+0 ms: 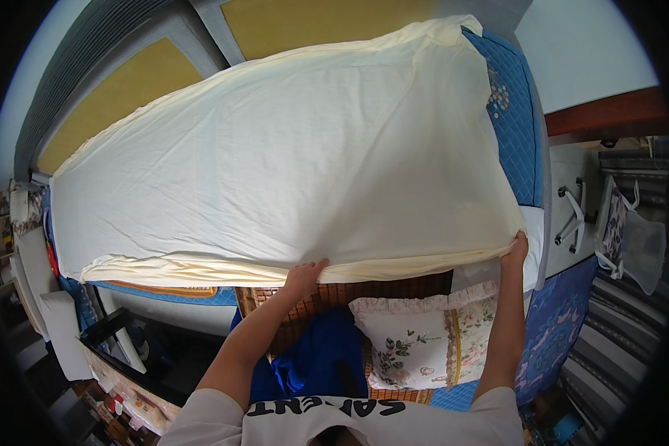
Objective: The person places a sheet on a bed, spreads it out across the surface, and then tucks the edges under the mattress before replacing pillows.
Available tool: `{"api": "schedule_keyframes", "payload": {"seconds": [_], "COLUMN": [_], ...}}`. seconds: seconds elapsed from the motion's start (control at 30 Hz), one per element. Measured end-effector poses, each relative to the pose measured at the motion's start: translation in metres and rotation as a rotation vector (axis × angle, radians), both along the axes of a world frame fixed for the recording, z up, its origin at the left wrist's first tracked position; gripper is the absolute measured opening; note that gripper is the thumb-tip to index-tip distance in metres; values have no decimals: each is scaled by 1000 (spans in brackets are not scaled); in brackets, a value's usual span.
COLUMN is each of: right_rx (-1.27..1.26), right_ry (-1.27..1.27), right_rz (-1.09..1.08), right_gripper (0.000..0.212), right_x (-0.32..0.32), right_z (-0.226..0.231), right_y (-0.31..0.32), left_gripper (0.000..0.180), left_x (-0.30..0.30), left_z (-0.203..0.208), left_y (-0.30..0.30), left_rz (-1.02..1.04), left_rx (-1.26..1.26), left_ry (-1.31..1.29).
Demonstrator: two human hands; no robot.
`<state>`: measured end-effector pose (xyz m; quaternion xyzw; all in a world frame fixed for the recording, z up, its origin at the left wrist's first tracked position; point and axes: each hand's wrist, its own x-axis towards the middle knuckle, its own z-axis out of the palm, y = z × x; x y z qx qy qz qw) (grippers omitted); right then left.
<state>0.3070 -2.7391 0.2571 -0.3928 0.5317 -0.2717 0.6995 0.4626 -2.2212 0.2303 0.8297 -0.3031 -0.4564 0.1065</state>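
A cream fitted sheet (275, 163) with a gathered edge lies over most of a blue quilted mattress (519, 141). My right hand (516, 247) grips the near right corner of the sheet, fingers closed on the cloth. At the middle of the near edge, my left hand (306, 279) holds the gathered hem; its fingertips are partly hidden. The mattress shows bare along the right end, with a patterned patch on it. Wrinkles run across the sheet from the near corner.
Near me, a floral pillow (409, 342) with a ruffled border lies beside blue cloth (312, 357) on a brown woven mat (334, 297). An open black-rimmed box (119, 334) stands at the left. Padded headboard panels (320, 26) line the far side. White chair legs (571, 215) stand at the right.
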Motion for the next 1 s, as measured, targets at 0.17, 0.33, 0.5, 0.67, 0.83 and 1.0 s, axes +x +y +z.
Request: {"api": "schedule_keyframes", "payload": {"seconds": [0.17,0.33,0.5,0.67,0.83,1.0], "right_rx": [-421,-761,-900,-923,-1009,-1030], "right_ry": [369,486,760,1082,1067,1176], "right_rz": [454,278,280,405,414,574], "right_gripper": [30,24,28,31,30,37], "right_x": [8,-22,-35,-44,-47,-50], "right_z": [25,-11,-15,-17,-20,-32], "right_y": [21,-17,-18,-21,-26,-38], "left_gripper": [60,59,63,59,54,55], "left_x": [-5,-7,-10,-11,-18,-33], "left_z": [0,1,-1,-2,-10,-22], "left_y": [2,-4,-4,-4,-6,1], "left_rz": [5,-32,-4,-34,-66,-118], "left_rx": [-37,-32,-60,-81,-87,-30], "left_ry": [-36,-40,-40,-41,-53,-19]}}
